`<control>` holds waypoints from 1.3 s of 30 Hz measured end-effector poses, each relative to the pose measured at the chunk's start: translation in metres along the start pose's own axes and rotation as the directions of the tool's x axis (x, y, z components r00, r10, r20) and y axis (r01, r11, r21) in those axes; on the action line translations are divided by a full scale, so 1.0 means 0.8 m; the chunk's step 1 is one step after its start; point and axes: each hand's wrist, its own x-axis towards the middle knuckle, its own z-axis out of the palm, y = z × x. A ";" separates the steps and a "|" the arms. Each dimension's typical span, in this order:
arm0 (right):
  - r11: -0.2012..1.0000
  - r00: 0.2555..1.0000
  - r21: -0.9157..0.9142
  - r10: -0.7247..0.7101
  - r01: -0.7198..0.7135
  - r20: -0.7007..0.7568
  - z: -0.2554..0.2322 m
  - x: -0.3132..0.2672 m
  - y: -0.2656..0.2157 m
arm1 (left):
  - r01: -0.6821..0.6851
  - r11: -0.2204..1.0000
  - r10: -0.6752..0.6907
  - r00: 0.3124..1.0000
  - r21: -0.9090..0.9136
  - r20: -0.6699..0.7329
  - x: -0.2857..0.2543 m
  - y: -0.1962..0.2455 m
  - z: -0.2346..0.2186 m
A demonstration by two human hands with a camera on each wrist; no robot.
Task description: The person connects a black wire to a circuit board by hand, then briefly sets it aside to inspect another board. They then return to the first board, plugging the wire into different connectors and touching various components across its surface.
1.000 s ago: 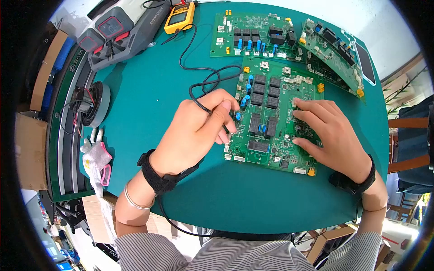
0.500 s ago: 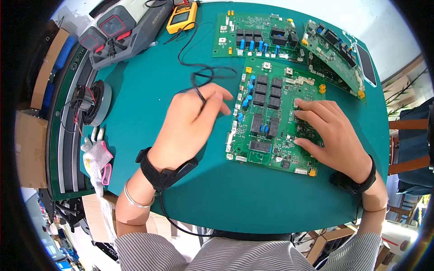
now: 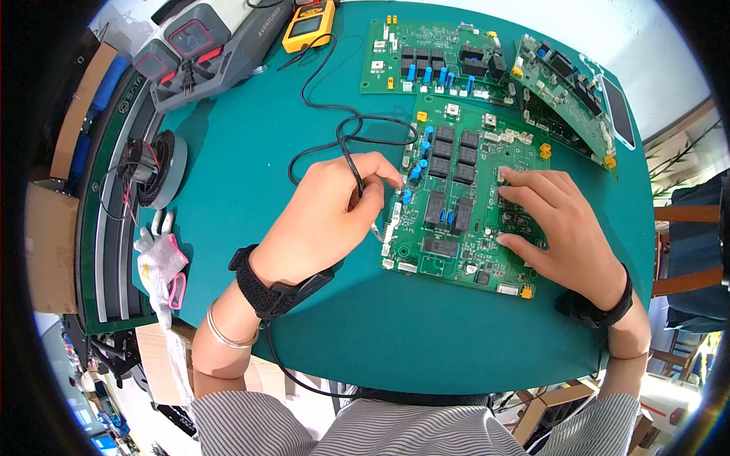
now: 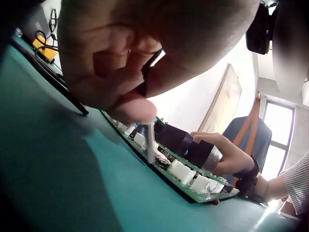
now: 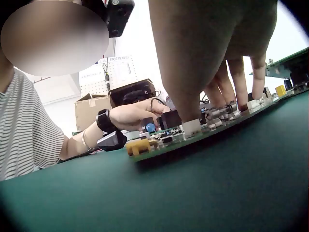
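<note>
My left hand (image 3: pixel 323 213) pinches a black test lead (image 3: pixel 351 169) at the left edge of a green circuit board (image 3: pixel 487 178). The cable loops over this hand and runs back to a yellow multimeter (image 3: pixel 308 26). From under the fingers a slim silvery tip (image 4: pixel 150 143) points down at the row of white connectors (image 4: pixel 181 171) along the board's edge. My right hand (image 3: pixel 566 220) rests on the board's right part, thumb and fingertips spread on its surface. Black relays (image 3: pixel 439 167) and blue capacitors (image 3: pixel 416 171) stand between the two hands.
A second green board (image 3: pixel 426 57) lies behind, and more boards (image 3: pixel 566 91) lean stacked at the back right beside a phone (image 3: pixel 618 110). On the left are a grey power unit (image 3: pixel 205 64), a round coil-like part (image 3: pixel 161 169) and a white-pink glove (image 3: pixel 161 266).
My left hand drew back from the board's left edge, then returned to it with the test lead, its silvery tip now showing. The right hand stays in place.
</note>
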 end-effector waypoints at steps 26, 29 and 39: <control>1.000 1.000 0.006 -0.001 0.001 0.003 0.001 0.000 0.000 | -0.169 0.986 0.169 0.985 -0.004 -0.034 -0.001 -0.012 0.008; 1.000 1.000 0.008 0.003 -0.003 0.002 0.001 0.000 0.000 | -0.163 0.987 0.163 0.986 -0.003 -0.026 -0.001 -0.011 0.008; 1.000 1.000 0.014 0.018 -0.018 0.014 0.001 -0.001 0.000 | -0.093 0.995 0.090 0.994 -0.033 -0.062 -0.002 -0.003 0.008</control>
